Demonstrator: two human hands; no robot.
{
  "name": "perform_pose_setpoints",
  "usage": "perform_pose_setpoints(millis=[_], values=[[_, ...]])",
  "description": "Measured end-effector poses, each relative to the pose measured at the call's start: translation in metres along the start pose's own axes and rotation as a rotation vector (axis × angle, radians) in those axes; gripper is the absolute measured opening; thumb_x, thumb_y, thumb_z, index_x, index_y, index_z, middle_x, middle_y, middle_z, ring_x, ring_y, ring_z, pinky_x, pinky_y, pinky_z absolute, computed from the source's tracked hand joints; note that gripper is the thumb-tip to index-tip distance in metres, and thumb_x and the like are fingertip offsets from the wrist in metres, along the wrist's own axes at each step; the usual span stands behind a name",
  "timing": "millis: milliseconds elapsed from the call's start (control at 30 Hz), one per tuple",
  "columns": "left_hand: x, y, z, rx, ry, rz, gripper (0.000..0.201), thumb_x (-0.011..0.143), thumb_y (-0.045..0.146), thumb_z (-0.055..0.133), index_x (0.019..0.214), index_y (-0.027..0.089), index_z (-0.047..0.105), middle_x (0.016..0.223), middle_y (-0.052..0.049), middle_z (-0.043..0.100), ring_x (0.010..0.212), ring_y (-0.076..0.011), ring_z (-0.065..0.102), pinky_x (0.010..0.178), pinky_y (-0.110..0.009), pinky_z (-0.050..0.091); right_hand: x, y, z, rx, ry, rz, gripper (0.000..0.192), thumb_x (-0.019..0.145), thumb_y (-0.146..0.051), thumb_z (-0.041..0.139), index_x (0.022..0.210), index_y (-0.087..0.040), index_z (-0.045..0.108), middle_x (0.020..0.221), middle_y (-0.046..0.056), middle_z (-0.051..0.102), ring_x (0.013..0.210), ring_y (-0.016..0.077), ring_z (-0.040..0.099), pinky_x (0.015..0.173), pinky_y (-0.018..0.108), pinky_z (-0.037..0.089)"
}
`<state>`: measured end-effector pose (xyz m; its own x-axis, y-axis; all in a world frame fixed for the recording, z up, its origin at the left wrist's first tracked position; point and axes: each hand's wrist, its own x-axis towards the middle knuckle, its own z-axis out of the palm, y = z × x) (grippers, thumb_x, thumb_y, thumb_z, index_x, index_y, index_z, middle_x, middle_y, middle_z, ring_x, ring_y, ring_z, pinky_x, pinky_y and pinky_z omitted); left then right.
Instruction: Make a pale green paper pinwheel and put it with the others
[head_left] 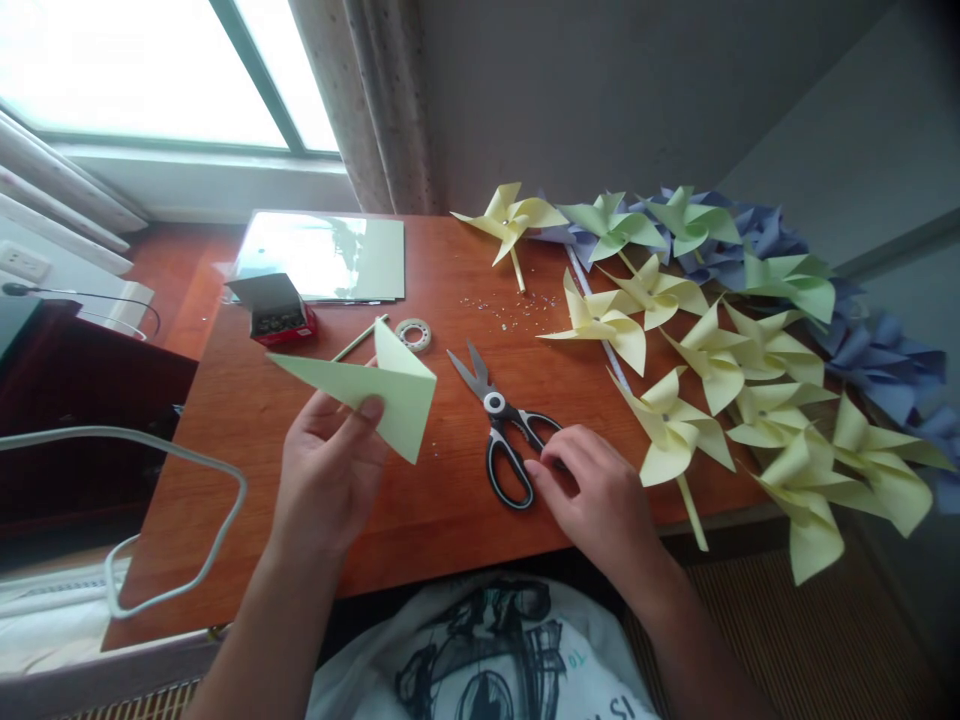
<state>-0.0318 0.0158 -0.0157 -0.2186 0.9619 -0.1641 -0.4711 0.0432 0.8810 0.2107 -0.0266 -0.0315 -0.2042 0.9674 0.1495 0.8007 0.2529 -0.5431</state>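
Note:
My left hand point(334, 470) pinches a folded sheet of light green paper point(360, 390) between thumb and fingers, held up above the table. The paper shows a long pointed end to the left and a creased flap on the right. On the tabletop lie scissors point(495, 404) with black and white handles, blades apart and pointing away from me. My right hand point(600, 490) is at their handles, its fingers curled over the right loop and the thumb beside the left one. How firmly it grips is partly hidden.
Yellow pinwheels point(667, 425), green pinwheels point(611, 228) and purple pinwheels point(881, 365) crowd the right side. A tape roll point(413, 335), a thin rolled stick point(360, 338), an opened red box point(281, 325) and a stack of sheets point(386, 260) lie at the left back. Small scraps point(504, 318) dot the tabletop.

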Motion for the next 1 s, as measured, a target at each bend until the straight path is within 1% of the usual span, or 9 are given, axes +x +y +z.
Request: perform_pose_setpoints(millis=[67,167,267,367,467,600,700,833,1000], values=[[0.001,-0.004,-0.001,0.038,0.029,0.039,0.017,0.079,0.021,0.080,0.095,0.021,0.075,0.105,-0.004,0.076,0.091,-0.0162,0.069,0.081,-0.025,0.058,0.000,0.000,0.002,-0.069,0.026,0.045,0.017,0.092,-0.034,0.066,0.101,-0.019,0.062,0.101,0.010,0.067,0.094,0.0273,0.065,0.086,0.041,0.052],[0.001,-0.007,-0.002,0.092,0.055,0.081,0.020,0.075,0.018,0.084,0.092,0.018,0.072,0.090,-0.001,0.074,0.081,-0.0112,0.066,0.076,-0.019,0.055,0.005,-0.009,0.006,-0.199,0.018,0.062,0.042,0.086,-0.036,0.072,0.121,-0.015,0.059,0.117,0.015,0.065,0.106,0.0328,0.063,0.092,0.046,0.052],[0.001,-0.008,-0.001,0.106,0.092,0.107,0.027,0.071,0.014,0.086,0.089,0.019,0.066,0.087,0.001,0.075,0.078,-0.0108,0.067,0.072,-0.018,0.054,0.012,-0.019,0.009,-0.321,-0.022,0.077,0.038,0.086,-0.031,0.071,0.118,-0.014,0.062,0.113,0.016,0.068,0.102,0.0350,0.064,0.090,0.050,0.052],[0.001,-0.006,0.001,0.099,0.107,0.108,0.039,0.071,0.013,0.086,0.104,0.023,0.066,0.091,0.000,0.077,0.083,-0.0125,0.069,0.073,-0.019,0.055,0.018,-0.022,0.008,-0.261,-0.007,0.116,0.029,0.084,-0.024,0.068,0.111,-0.014,0.067,0.106,0.014,0.070,0.098,0.0335,0.066,0.088,0.048,0.054],[0.001,-0.003,0.001,0.088,0.099,0.089,0.042,0.072,0.012,0.085,0.110,0.022,0.070,0.096,0.000,0.076,0.087,-0.0116,0.068,0.076,-0.017,0.055,0.020,-0.017,0.004,0.057,0.034,0.208,0.028,0.078,-0.025,0.072,0.105,-0.017,0.069,0.103,0.012,0.072,0.093,0.0297,0.069,0.085,0.045,0.057],[0.001,0.000,0.001,0.059,0.091,0.027,0.026,0.075,0.016,0.083,0.100,0.017,0.075,0.095,-0.001,0.075,0.084,-0.0111,0.068,0.077,-0.017,0.054,0.017,-0.006,-0.004,0.905,-0.045,0.452,0.036,0.081,-0.041,0.077,0.108,-0.019,0.069,0.102,0.011,0.075,0.091,0.0249,0.073,0.082,0.038,0.060],[0.001,0.000,0.001,0.040,0.082,-0.028,0.020,0.076,0.020,0.082,0.094,0.017,0.075,0.088,-0.001,0.074,0.078,-0.0110,0.067,0.072,-0.017,0.054,0.015,-0.002,-0.009,1.341,-0.130,0.502,0.043,0.082,-0.052,0.077,0.109,-0.020,0.072,0.101,0.010,0.077,0.093,0.0238,0.073,0.084,0.036,0.059],[0.001,-0.001,0.007,0.061,0.054,-0.050,0.022,0.078,0.023,0.081,0.098,0.018,0.074,0.092,-0.003,0.074,0.085,-0.0167,0.070,0.071,-0.021,0.056,0.015,-0.001,-0.007,1.576,-0.176,0.464,0.037,0.083,-0.049,0.078,0.106,-0.022,0.074,0.103,0.010,0.075,0.097,0.0249,0.071,0.090,0.039,0.058],[0.000,0.000,0.014,0.094,0.007,-0.058,0.025,0.079,0.026,0.080,0.102,0.019,0.072,0.097,-0.005,0.076,0.090,-0.0221,0.073,0.073,-0.026,0.059,0.011,0.002,-0.001,1.694,-0.241,0.459,0.040,0.080,-0.046,0.082,0.110,-0.022,0.072,0.109,0.011,0.071,0.101,0.0274,0.069,0.090,0.043,0.058]])
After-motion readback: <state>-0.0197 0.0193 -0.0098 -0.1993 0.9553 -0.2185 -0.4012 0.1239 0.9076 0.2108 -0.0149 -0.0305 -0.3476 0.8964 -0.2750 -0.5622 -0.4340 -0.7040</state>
